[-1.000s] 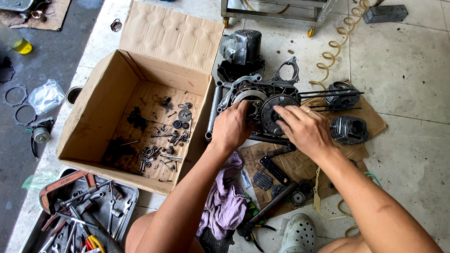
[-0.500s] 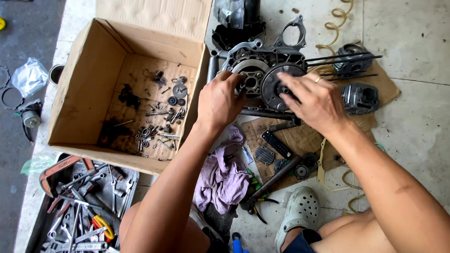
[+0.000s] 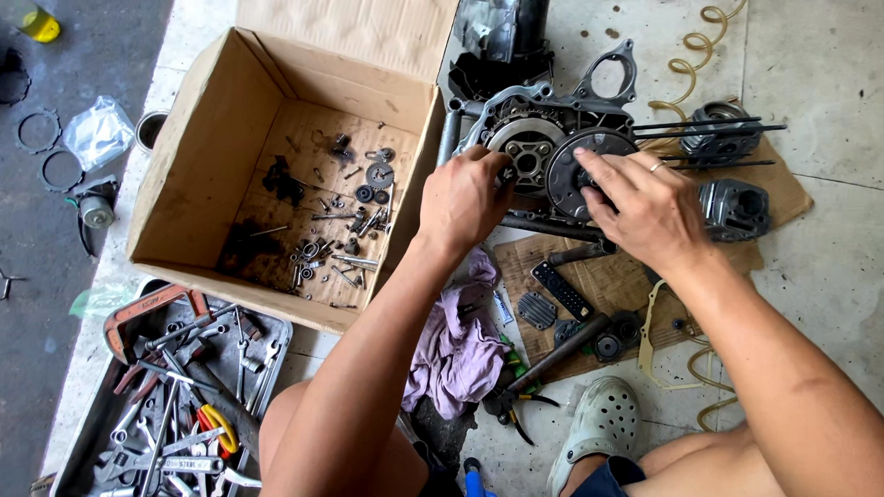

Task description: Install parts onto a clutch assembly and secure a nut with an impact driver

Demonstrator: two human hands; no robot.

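Moved: both my hands barely shift on the engine case [image 3: 555, 127].
Left hand [image 3: 465, 199]: fingers pinch the hub.
Right hand [image 3: 641, 207]: fingers press the dark disc [image 3: 567, 171].

An open grey metal engine crankcase [image 3: 546, 142], grimy and without its side cover, is laid flat on the tiled floor, its near edge resting on a sheet of brown cardboard just beside the right wall of an open cardboard box. A looped mounting lug is seen at its far edge, and thin dark studs are projected from its right side. Two round parts are exposed side by side in its open face: a pale metal clutch drum [image 3: 523, 150] with a hub at its centre, and a dark round gear wheel [image 3: 574, 170] touching it on the right.
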